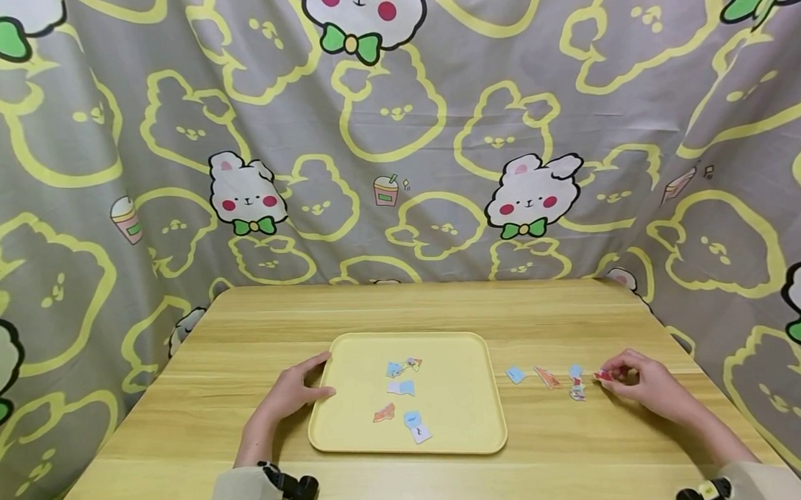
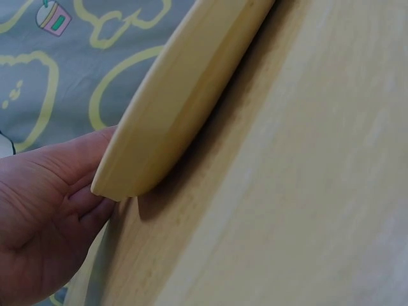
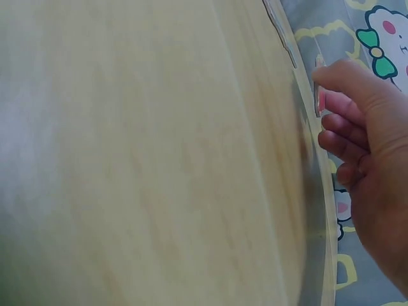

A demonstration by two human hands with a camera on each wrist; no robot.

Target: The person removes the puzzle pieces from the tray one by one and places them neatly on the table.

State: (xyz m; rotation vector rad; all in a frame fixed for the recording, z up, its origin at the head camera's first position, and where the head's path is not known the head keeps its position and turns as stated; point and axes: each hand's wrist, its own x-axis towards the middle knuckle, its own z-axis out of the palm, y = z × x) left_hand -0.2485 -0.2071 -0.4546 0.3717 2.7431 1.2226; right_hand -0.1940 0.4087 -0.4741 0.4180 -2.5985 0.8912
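In the head view, my right hand (image 1: 644, 385) pinches a small red puzzle piece (image 1: 602, 376) between thumb and fingers, right of the tray. That piece shows edge-on in the right wrist view, at the fingertips of the hand (image 3: 376, 140). Just left of it on the table lie a blue-and-red printed puzzle piece (image 1: 578, 392), an orange one (image 1: 548, 378) and a blue one (image 1: 516, 375). My left hand (image 1: 293, 390) holds the left rim of a yellow tray (image 1: 445, 395). In the left wrist view, fingers of this hand (image 2: 51, 210) reach behind the tray's edge (image 2: 172, 95).
Several puzzle pieces lie on the tray: a blue-and-yellow cluster (image 1: 403, 367), a pale blue piece (image 1: 401, 387), an orange one (image 1: 383, 413) and a blue-and-white one (image 1: 418, 428). The wooden table (image 1: 244, 314) ends against a patterned grey curtain (image 1: 370, 148).
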